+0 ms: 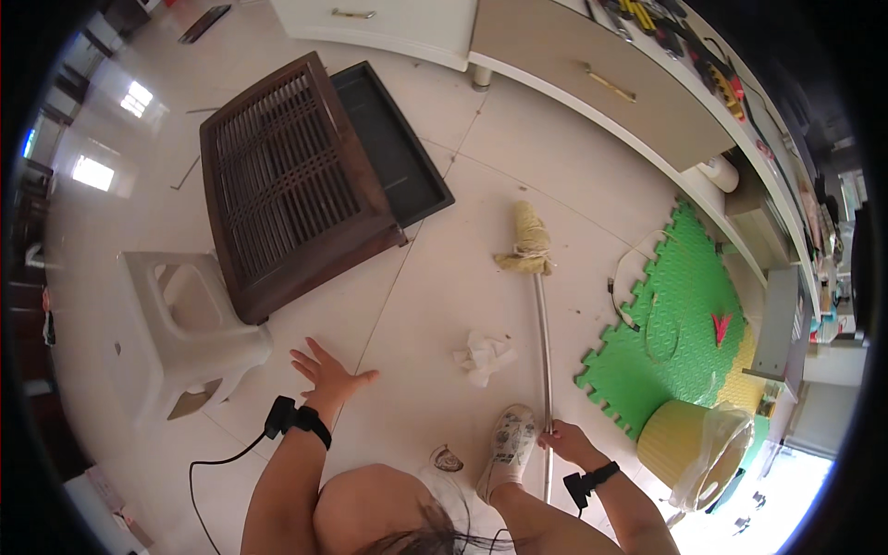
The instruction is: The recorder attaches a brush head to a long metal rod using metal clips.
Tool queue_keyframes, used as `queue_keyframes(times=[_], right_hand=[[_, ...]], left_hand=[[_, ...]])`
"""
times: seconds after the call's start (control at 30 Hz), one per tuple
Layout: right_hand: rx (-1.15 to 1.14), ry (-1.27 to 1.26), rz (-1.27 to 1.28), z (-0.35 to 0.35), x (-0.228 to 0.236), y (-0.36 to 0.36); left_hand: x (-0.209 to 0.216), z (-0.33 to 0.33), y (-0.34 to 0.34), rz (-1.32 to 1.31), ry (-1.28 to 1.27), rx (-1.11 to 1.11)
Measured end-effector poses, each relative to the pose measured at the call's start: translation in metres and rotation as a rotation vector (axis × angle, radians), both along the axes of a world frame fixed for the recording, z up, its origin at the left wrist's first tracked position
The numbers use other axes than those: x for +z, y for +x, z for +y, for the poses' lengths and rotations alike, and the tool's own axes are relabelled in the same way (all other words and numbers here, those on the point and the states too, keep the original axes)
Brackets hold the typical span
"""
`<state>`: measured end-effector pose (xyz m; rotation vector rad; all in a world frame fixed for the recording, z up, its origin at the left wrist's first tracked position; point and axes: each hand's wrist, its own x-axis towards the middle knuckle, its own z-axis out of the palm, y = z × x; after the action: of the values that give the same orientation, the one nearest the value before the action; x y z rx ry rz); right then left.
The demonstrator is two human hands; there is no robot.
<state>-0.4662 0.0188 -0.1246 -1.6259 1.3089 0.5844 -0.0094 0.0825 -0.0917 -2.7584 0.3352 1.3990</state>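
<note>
My right hand (566, 442) is closed around a long thin metal pole (543, 351) beside my shoe (513, 439). At the pole's far end a yellowish cloth (529, 236) is bunched and wrapped, lying on the floor. My left hand (328, 372) holds nothing, its fingers spread above the tiles near a white plastic stool (190, 314). Between the pole and my left hand lies a crumpled white tissue (484, 358). A dark brown slatted wooden tray (287, 185) sits at the far left, partly over a black shallow tray (393, 148).
White and beige drawers (564, 69) stand at the back, with tools on top at the right. Green foam mats (680, 319) with a thin cable on them lie to the right. Nearer is a yellow bin (680, 442) with a plastic liner.
</note>
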Motion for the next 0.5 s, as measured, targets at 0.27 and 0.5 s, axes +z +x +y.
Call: queue_keyframes(times=[0.27, 0.5], right_hand=[[-0.833, -0.165, -0.338, -0.017, 0.051, 0.041], [-0.557, -0.220, -0.429, -0.121, 0.079, 0.154]], left_hand=[[-0.026, -0.023, 0.012, 0.025, 0.105, 0.191], [-0.046, -0.014, 0.012, -0.007, 0.101, 0.227]])
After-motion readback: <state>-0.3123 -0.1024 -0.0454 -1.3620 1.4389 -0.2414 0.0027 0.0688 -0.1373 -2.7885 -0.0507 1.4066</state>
